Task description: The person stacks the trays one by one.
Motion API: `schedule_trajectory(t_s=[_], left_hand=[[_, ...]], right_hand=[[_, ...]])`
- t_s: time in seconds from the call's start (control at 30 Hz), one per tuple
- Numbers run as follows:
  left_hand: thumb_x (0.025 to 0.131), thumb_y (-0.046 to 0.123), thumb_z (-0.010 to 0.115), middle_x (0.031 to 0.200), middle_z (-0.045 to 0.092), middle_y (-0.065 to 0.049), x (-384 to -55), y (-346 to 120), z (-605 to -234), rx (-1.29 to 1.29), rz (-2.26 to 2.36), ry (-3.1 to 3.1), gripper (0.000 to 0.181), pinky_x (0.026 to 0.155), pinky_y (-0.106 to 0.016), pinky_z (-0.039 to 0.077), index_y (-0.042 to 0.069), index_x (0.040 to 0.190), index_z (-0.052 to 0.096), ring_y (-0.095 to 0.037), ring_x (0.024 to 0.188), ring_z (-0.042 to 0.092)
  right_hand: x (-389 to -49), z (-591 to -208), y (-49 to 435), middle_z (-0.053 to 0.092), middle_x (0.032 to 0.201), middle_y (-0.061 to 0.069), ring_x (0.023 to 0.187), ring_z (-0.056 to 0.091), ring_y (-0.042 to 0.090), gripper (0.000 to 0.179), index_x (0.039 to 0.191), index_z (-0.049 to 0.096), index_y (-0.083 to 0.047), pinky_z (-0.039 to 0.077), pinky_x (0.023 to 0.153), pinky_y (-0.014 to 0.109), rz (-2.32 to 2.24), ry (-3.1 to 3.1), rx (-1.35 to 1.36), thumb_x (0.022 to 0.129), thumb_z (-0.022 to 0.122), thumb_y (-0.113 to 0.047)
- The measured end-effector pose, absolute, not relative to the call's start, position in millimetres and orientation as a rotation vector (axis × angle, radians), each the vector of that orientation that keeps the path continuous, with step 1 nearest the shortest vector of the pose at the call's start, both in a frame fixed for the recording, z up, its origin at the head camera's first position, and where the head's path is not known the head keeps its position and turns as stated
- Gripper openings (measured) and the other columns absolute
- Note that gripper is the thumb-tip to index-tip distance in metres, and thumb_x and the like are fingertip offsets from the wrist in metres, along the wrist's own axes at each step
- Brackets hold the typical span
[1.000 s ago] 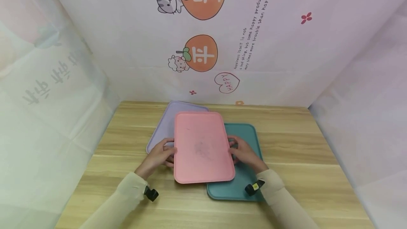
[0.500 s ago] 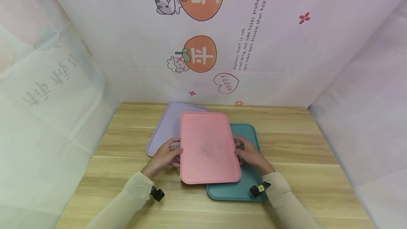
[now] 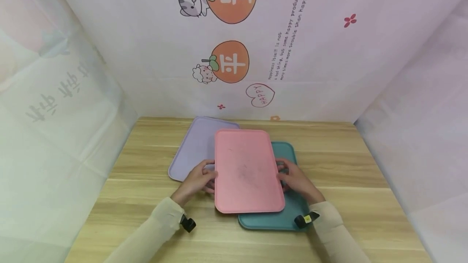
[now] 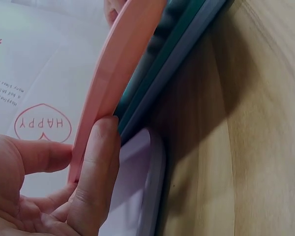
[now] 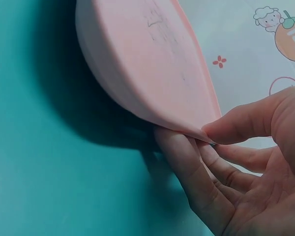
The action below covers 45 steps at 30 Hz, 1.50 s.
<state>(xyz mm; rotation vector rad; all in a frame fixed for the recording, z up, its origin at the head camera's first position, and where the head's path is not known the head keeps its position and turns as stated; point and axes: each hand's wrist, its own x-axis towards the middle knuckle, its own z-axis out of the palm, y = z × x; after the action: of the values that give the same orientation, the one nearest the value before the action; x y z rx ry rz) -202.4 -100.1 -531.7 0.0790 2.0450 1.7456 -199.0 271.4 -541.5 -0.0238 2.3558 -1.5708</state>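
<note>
Both hands hold a pink rectangular tray (image 3: 248,169) by its two long sides, above the table. My left hand (image 3: 199,180) grips the left edge, thumb at the rim and fingers underneath, as the left wrist view shows. At the opposite edge, my right hand (image 3: 297,180) pinches the rim between thumb and fingers. Beneath the pink tray lies a teal tray (image 3: 289,210), partly covered by it. A lavender tray (image 3: 193,145) lies askew at the back left, its right part hidden. Dark scuff marks show on the pink surface.
The wood-grain table (image 3: 351,198) carries the trays. A printed white curtain (image 3: 310,72) stands along its back edge, and pale sheets (image 3: 417,133) hang at both sides. Each wrist wears a small black camera (image 3: 189,223).
Both hands have carried the pink tray to the right, further over the teal one, uncovering more of the lavender tray. The teal and lavender trays stay in place.
</note>
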Motion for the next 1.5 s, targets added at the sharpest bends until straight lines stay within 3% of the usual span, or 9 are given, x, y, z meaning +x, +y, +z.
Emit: schedule_trajectory(t_s=[0.6, 1.13, 1.33, 1.5], left_hand=[[0.106, 0.011, 0.064, 0.108, 0.072, -0.019, -199, -73, -542, 0.057, 1.776, 2.003, 0.055, 0.067, -0.04, 0.07, 0.002, 0.157, 0.046, -0.021, 0.073, 0.077], [0.098, 0.008, 0.071, 0.124, 0.064, -0.022, -196, -52, -547, 0.103, 1.786, 1.948, 0.054, 0.069, -0.041, 0.07, -0.001, 0.147, 0.05, -0.025, 0.082, 0.077], [0.097, 0.006, 0.073, 0.123, 0.061, -0.021, -195, -45, -547, 0.082, 1.782, 1.948, 0.052, 0.068, -0.04, 0.07, -0.001, 0.144, 0.053, -0.025, 0.08, 0.077], [0.095, 0.004, 0.073, 0.123, 0.061, -0.022, -193, -38, -546, 0.099, 1.796, 1.945, 0.054, 0.068, -0.04, 0.07, -0.002, 0.145, 0.052, -0.025, 0.081, 0.075]], right_hand=[[-184, -535, 295, 0.06, 0.131, 0.031, 0.081, 0.07, 0.022, 0.063, 0.16, 0.042, 0.002, 0.067, 0.058, 0.042, -1.551, 2.381, -0.011, 0.1, 0.061, 0.001], [-166, -525, 317, 0.055, 0.137, 0.033, 0.09, 0.068, 0.025, 0.069, 0.164, 0.035, 0.006, 0.066, 0.058, 0.04, -1.416, 2.477, -0.003, 0.1, 0.062, 0.0], [-163, -525, 320, 0.058, 0.131, 0.032, 0.081, 0.069, 0.024, 0.068, 0.162, 0.038, 0.005, 0.065, 0.056, 0.039, -1.393, 2.504, 0.037, 0.098, 0.061, 0.003], [-159, -523, 323, 0.06, 0.125, 0.031, 0.086, 0.071, 0.024, 0.069, 0.16, 0.039, 0.007, 0.067, 0.059, 0.04, -1.43, 2.509, 0.062, 0.094, 0.061, 0.005]])
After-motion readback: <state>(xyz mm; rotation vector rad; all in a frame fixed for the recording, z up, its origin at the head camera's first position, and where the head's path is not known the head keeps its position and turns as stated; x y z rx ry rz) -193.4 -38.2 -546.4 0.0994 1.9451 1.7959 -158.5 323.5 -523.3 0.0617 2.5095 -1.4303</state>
